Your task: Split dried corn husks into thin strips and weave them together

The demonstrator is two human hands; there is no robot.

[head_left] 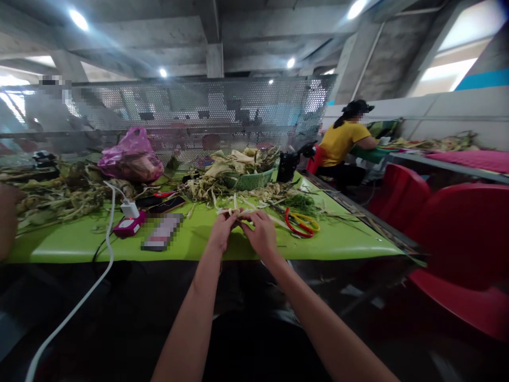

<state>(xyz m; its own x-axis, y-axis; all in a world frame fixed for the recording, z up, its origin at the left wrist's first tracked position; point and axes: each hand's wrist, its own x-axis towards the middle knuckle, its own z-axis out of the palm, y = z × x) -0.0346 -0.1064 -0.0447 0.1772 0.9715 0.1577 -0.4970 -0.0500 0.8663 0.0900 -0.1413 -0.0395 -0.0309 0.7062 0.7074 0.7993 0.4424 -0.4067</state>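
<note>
Pale dried husk strips [235, 201] fan out from between my fingertips, just above the near part of the green table. My left hand [221, 232] pinches them from the left, its fingers closed. From the right, my right hand [260, 233] closes thumb and fingers on the same strips, and the two hands nearly touch. How the strips cross inside the fingers is hidden. Just right of my right hand lie scissors [301, 223] with red and yellow handles. Beyond my hands, a green basket [251, 181] is heaped with dried husks [238, 161].
Left on the green tabletop [71, 246] are a phone [162, 232], a magenta socket block [128, 225] and a white cable [93, 294]. A pink plastic bag [131, 156] sits behind among loose husks. Red chairs [457, 233] and a person in yellow [340, 143] are to the right.
</note>
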